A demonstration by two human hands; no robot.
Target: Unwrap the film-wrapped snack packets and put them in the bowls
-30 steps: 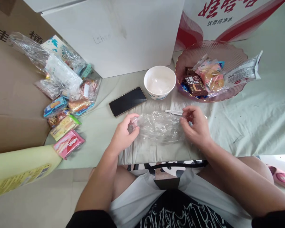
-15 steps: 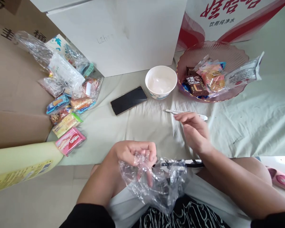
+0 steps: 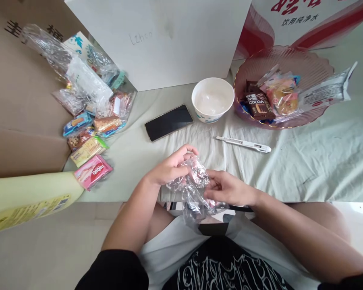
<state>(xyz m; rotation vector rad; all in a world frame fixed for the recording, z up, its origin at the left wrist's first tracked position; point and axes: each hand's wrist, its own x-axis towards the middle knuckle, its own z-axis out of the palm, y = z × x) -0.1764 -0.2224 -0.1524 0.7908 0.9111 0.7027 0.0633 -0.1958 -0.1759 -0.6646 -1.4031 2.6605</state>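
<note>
Crumpled clear plastic wrap (image 3: 193,197) hangs between my two hands, over the table's front edge and partly above my lap. My left hand (image 3: 175,165) is closed on the wrap's upper left part, with the film bunched under its fingers. From the other side my right hand (image 3: 228,187) pinches the wrap's right side with thumb and fingers. Beyond my right hand a white utility knife (image 3: 244,144) lies on the cloth. A dark-screened phone (image 3: 169,123) and a white paper bowl (image 3: 213,98) are farther back.
A pink ribbed glass bowl (image 3: 317,68) with packaged snacks stands at back right. Several wrapped snacks, including a pink wafer pack (image 3: 93,172), are piled at left beside a cardboard box (image 3: 24,121). A white box (image 3: 166,44) stands behind the phone.
My right hand has come left from above the utility knife and taken hold of the plastic wrap. My left hand has risen slightly farther over the table with the wrap.
</note>
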